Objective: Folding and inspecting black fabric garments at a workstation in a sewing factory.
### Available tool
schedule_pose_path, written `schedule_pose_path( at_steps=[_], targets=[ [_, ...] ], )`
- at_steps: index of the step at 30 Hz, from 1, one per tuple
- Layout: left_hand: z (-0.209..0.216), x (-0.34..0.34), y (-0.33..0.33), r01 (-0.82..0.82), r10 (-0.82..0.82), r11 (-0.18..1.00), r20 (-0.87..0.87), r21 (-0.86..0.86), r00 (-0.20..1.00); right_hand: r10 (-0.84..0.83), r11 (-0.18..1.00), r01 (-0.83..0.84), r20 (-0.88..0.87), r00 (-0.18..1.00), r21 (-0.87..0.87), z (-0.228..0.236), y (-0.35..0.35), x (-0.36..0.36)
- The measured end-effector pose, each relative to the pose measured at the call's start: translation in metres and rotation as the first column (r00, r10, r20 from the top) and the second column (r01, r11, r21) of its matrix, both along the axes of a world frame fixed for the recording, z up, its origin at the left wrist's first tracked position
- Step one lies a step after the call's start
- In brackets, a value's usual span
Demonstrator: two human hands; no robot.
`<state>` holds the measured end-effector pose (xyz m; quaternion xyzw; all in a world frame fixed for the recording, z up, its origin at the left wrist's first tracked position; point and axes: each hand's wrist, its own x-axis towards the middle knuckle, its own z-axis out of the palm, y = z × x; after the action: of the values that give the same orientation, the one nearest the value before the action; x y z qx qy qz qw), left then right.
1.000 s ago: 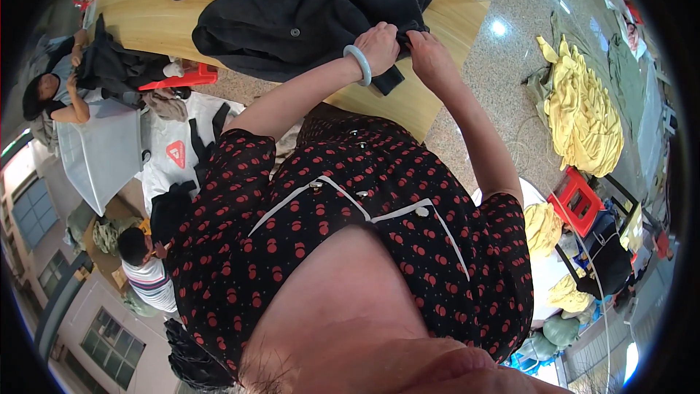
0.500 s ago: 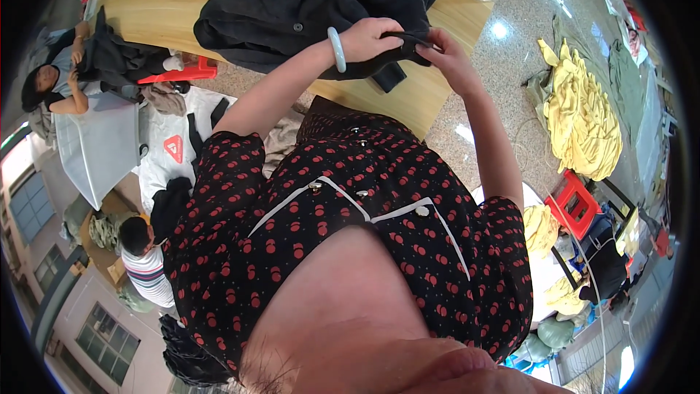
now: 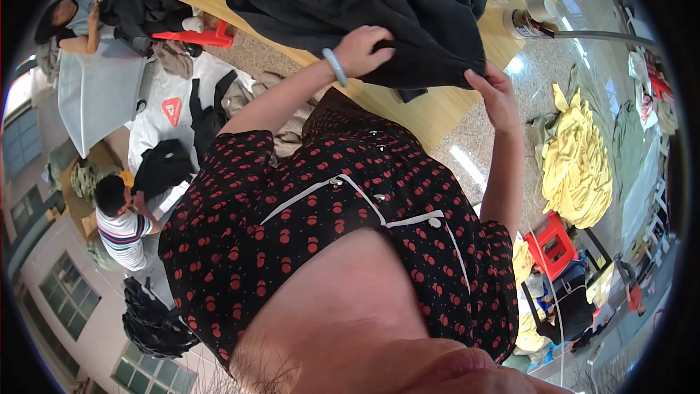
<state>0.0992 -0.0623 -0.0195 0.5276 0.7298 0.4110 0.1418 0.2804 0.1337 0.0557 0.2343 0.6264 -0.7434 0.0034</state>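
A black garment (image 3: 364, 7) lies in loose folds across the wooden table in front of me. My right hand (image 3: 497, 95) pinches its near right corner between thumb and fingers, pulling that edge out. My left hand (image 3: 367, 51), with a pale bangle at the wrist, rests on the garment's near edge. Its thumb and fingers are apart, with dark cloth showing in the gap. A small dark piece (image 3: 413, 93) pokes out from under the garment's edge onto the table.
On the wooden table's (image 3: 445, 113) right edge stands a tub (image 3: 526, 23) beside a grey bar. Yellow cloth (image 3: 577, 164) is heaped on the floor at right, near a red stool (image 3: 552, 246). Two people sit at left by a translucent bin (image 3: 98, 95).
My hands have moved apart; the right one has drawn the garment's corner to the right. My left hand has loosened from the edge it held. The view has shifted, and the garment lies more spread.
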Motion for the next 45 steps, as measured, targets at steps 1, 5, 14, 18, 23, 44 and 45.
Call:
schedule_pose_path(
  at_steps=[1, 5, 14, 18, 23, 44, 45],
  targets=[
    [-0.009, -0.014, -0.013, 0.040, -0.050, 0.989, -0.068, -0.142, 0.996, 0.022, 0.999, -0.022, -0.026, 0.999, 0.027, 0.004, 0.003, 0.001],
    [-0.031, -0.056, -0.055, 0.012, -0.023, 0.947, -0.030, -0.320, 0.999, 0.031, 0.999, -0.028, -0.086, 0.996, 0.031, 0.022, 0.011, 0.003],
    [-0.032, -0.060, -0.007, -0.005, 0.019, 0.906, 0.029, -0.424, 0.999, -0.042, 0.998, 0.052, -0.198, 0.979, 0.044, 0.047, 0.022, 0.011],
    [-0.058, -0.063, 0.014, 0.082, -0.140, 0.702, -0.024, -0.707, 0.990, -0.004, 0.998, 0.015, -0.180, 0.984, 0.058, 0.045, 0.024, 0.017],
    [-0.079, -0.055, 0.005, 0.079, -0.171, 0.791, -0.095, -0.607, 0.981, -0.085, 0.996, 0.089, -0.228, 0.970, 0.006, 0.040, 0.029, 0.019],
    [-0.072, -0.026, 0.000, 0.123, -0.138, 0.956, -0.039, -0.268, 0.990, -0.311, 0.937, 0.216, -0.376, 0.873, -0.273, 0.038, 0.056, 0.027],
    [-0.067, -0.024, -0.003, 0.131, -0.147, 0.954, -0.039, -0.270, 0.988, -0.361, 0.919, 0.266, -0.351, 0.864, -0.289, 0.036, 0.059, 0.029]
  ],
)
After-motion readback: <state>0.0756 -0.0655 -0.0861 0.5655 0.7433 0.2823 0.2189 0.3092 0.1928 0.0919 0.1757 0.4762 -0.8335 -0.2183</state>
